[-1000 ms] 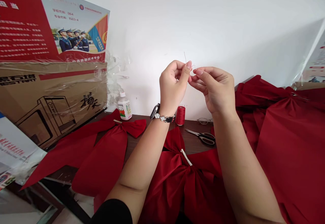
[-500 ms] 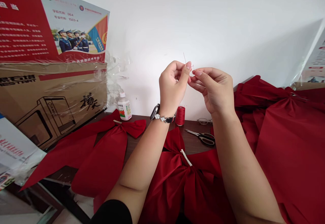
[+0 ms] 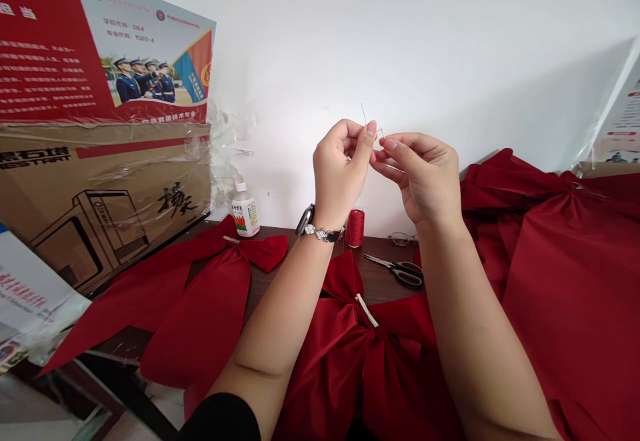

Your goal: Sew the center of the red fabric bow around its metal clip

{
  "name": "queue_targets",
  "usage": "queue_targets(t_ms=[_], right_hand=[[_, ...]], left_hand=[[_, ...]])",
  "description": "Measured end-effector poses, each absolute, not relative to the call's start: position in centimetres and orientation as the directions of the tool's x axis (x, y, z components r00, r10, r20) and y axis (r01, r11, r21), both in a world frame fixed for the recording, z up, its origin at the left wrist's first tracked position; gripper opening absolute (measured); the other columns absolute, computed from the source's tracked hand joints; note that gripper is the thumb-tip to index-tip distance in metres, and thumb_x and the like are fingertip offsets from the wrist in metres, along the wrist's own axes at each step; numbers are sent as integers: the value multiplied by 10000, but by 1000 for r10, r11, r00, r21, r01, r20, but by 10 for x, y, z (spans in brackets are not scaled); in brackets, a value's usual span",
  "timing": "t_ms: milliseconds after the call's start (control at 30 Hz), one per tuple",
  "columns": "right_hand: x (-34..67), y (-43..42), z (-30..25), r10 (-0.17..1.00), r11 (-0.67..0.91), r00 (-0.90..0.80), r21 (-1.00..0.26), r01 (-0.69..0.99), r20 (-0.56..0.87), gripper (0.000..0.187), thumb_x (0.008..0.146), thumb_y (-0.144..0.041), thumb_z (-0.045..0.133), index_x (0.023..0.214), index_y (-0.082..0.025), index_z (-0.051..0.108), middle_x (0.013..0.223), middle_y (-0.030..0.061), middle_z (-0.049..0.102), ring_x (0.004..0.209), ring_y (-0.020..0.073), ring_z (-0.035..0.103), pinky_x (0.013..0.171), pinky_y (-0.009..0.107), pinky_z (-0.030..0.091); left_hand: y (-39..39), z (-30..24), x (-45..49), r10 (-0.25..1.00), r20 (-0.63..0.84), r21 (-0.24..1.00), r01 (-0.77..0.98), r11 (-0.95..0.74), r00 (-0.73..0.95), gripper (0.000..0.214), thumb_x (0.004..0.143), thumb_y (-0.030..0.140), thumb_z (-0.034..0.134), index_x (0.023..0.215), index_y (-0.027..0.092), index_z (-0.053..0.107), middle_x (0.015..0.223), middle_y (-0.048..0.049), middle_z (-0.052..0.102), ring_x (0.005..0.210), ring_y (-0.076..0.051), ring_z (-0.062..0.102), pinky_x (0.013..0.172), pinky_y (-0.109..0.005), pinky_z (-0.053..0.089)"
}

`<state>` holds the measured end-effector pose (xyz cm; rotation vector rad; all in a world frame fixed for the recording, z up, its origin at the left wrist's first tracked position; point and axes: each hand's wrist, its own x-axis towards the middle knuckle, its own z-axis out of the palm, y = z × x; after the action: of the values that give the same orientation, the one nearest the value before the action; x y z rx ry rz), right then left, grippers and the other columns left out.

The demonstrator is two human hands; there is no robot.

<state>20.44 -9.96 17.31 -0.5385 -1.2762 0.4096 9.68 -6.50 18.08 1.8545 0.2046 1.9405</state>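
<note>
Both hands are raised in front of the white wall, fingertips touching. My left hand [image 3: 343, 171], with a watch at the wrist, pinches a thin needle [image 3: 363, 113] that sticks up above the thumb. My right hand [image 3: 423, 174] pinches a fine thread end [image 3: 381, 131] right beside the needle. Below the hands lies a red fabric bow [image 3: 360, 348] with a metal clip at its knot. A spool of red thread [image 3: 355, 227] and black-handled scissors [image 3: 400, 270] rest on the dark table behind it.
A second red bow [image 3: 210, 294] lies at the left, and a heap of red fabric [image 3: 560, 261] fills the right. A taped cardboard box [image 3: 100, 194] with a poster leans at the left. A small white bottle [image 3: 245, 210] and glasses [image 3: 404, 237] stand near the wall.
</note>
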Motion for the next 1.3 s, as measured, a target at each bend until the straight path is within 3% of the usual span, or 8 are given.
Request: queue_targets(t_ms=[1300], right_hand=[[204, -100, 174, 583, 802, 247, -597, -26, 774, 54, 740, -233, 716, 763, -191, 690, 717, -16, 661, 751, 119, 675, 804, 319, 591]], left_hand=[[-65, 181, 96, 423, 906, 415, -235, -879, 18, 301, 872, 449, 560, 697, 207, 520, 615, 22, 572, 573, -78, 562, 522, -232, 410]])
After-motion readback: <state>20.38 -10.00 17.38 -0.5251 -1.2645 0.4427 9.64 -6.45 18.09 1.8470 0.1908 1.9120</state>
